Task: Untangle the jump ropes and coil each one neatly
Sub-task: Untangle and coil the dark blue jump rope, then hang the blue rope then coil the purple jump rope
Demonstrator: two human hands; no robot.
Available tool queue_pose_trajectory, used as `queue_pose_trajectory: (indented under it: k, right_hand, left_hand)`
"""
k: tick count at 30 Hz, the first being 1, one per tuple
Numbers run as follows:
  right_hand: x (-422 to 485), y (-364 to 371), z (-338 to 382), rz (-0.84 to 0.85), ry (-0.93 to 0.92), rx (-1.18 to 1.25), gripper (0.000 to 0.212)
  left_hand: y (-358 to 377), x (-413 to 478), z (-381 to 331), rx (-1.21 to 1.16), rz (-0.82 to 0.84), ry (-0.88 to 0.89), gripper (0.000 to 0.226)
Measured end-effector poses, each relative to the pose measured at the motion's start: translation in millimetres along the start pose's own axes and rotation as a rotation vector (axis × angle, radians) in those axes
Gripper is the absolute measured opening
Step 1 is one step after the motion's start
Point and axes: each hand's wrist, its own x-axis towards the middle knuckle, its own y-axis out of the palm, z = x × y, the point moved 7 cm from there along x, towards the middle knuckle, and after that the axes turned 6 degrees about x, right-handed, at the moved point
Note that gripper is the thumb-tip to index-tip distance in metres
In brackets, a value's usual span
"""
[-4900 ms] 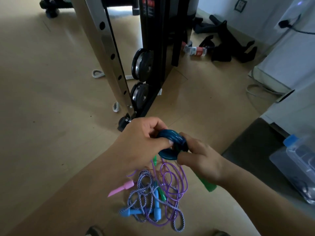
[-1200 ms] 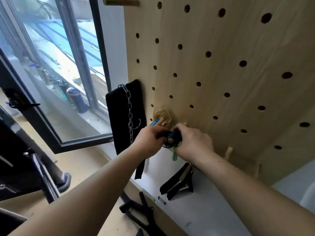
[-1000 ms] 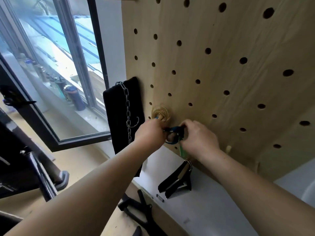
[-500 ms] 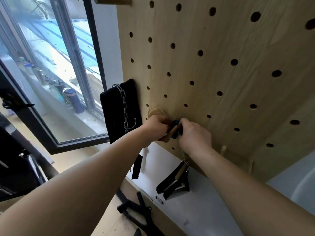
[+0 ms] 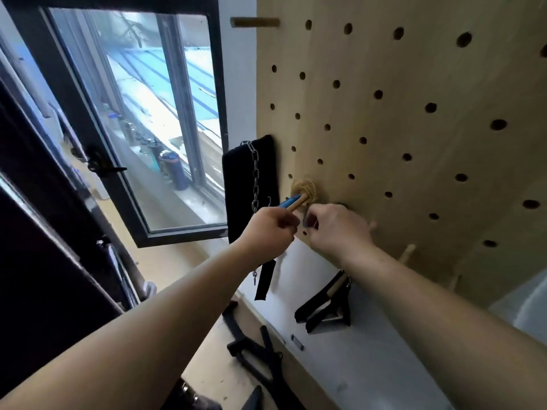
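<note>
Both my hands are raised to a wooden pegboard [image 5: 414, 128]. My left hand [image 5: 270, 230] is curled just below a wooden peg [image 5: 299, 201] and holds the blue jump rope; a blue sliver of the rope [image 5: 287, 201] lies along the peg. A tan rope coil [image 5: 305, 189] hangs at the peg's base. My right hand [image 5: 336, 229] pinches a dark part of the blue coil, which shows between the two hands. Most of the blue rope is hidden by my fingers.
A black pad with a chain [image 5: 251, 173] hangs left of the peg. Black strap handles [image 5: 325, 303] hang over a white ledge [image 5: 370, 350]. More bare pegs [image 5: 407, 253] stick out to the right. A window [image 5: 133, 113] is at the left, and black handles [image 5: 260, 356] lie on the floor below.
I held the blue coil over the floor tangle earlier; now it is at the pegboard. Over the last second both hands rose slightly to the peg and the coil became mostly hidden.
</note>
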Motion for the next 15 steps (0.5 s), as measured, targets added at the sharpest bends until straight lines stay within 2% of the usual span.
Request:
queue_pose_trajectory:
  k: [5, 10, 15]
  right_hand:
    - [-39, 47, 47, 0.127, -0.169, -0.006, 0.011]
    - [-100, 129, 85, 0.463, -0.221, -0.063, 0.018]
    - [-204, 232, 146, 0.865, -0.488, -0.316, 0.028]
  left_hand:
    - [-15, -62, 56, -0.027, -0.085, -0.075, 0.019]
    - [-14, -168, 138, 0.038, -0.111, -0.253, 0.022]
    - [0, -317, 237, 0.096, -0.122, -0.516, 0.023]
